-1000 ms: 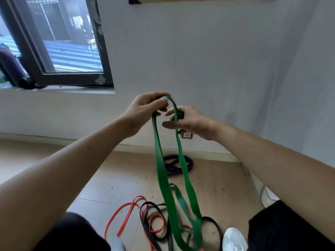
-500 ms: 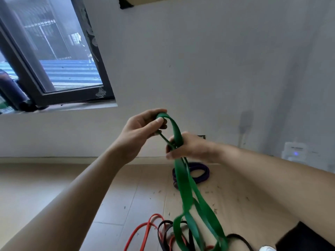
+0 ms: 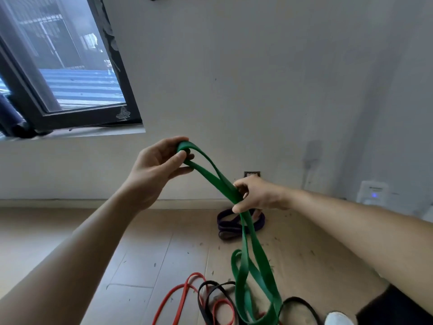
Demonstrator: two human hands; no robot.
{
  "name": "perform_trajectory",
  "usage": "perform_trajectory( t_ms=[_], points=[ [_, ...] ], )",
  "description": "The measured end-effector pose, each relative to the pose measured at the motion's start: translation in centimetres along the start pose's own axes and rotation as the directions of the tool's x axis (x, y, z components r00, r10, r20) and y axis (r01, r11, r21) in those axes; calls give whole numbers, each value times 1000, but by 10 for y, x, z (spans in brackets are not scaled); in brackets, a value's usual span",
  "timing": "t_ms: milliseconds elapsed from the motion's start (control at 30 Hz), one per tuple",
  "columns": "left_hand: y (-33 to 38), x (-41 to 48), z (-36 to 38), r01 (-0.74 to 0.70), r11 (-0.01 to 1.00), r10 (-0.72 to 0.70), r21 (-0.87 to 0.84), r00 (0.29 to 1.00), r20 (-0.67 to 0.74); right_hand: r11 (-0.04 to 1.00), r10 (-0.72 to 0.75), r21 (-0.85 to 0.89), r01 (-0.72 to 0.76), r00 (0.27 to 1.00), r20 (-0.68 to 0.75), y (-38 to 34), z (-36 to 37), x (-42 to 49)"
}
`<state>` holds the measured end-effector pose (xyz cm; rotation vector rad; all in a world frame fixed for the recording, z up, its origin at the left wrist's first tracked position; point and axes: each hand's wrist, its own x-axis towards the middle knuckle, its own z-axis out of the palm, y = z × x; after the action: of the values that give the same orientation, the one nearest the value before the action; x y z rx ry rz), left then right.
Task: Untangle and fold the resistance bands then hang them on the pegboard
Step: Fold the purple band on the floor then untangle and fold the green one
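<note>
Left hand (image 3: 159, 165) pinches the green band (image 3: 246, 233) at its top loop; right hand (image 3: 257, 195), lower right, grips both strands closed.

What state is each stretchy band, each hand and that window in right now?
Green band: lifted, held by both hands, lower loops trailing to the floor.
Left hand: pinching the green band's top bend.
Right hand: closed around its strands lower down.
Purple band: bundled on the floor by the wall.
Red band: loose on the floor.
Black band: loose, overlapping the red band.
Window: cannot tell whether open.
</note>
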<state>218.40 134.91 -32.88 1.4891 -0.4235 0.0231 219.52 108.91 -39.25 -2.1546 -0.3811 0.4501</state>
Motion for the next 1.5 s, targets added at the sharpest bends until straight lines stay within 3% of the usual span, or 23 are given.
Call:
perform_trajectory(
  t_ms=[100, 167, 267, 400, 567, 667, 833, 967, 1067, 1200, 1300, 1400, 1500],
  points=[
    [-4, 1, -16, 39, 999, -38, 18, 996, -75, 997, -50, 63, 52, 998, -31, -3, -10, -2],
    [-11, -2, -31, 146, 985, -140, 93, 988, -61, 988, -68, 134, 82, 992, -106, -7, -20, -6],
    [-25, -9, -41, 267, 878, -314, 397, 947, 58, 981, -80, 159, 108, 982, -173, -11, -31, -11],
    [-31, -9, -21, 156, 711, -310, 686, 945, 107, 994, -104, 22, 108, 986, -127, -13, -27, -14],
    [-38, -7, 27, -27, 631, -288, 775, 920, 267, 987, -144, -80, 137, 985, -90, -22, -15, -14],
    [-47, -6, 49, -76, 590, -247, 804, 931, 269, 985, -169, -62, 164, 981, -100, -28, -10, -14],
    [-40, 4, 55, -29, 605, -213, 796, 957, 196, 991, -134, 14, 136, 987, -94, -27, -9, -18],
    [-25, 4, 54, 8, 704, -199, 710, 962, 187, 996, -91, -5, 91, 996, 0, -15, -2, -15],
    [-14, 6, 51, 86, 841, -144, 534, 987, 67, 994, -64, -87, 69, 996, 59, 1, 10, -12],
    [-2, 10, 37, 126, 956, -93, 263, 986, -136, 1000, -14, 23, 12, 997, 81, 8, 17, -6],
    [2, 9, 24, 108, 985, -75, 131, 969, -235, 995, -7, 97, 1, 998, 62, 5, 12, -3],
    [-4, 6, 4, 176, 971, -129, 160, 955, -265, 992, -16, 125, 13, 1000, 23, 0, 1, -6],
    [-14, 0, -17, 291, 908, -198, 302, 932, -303, 980, -24, 196, 43, 995, -99, -7, -14, -11]
  ],
)
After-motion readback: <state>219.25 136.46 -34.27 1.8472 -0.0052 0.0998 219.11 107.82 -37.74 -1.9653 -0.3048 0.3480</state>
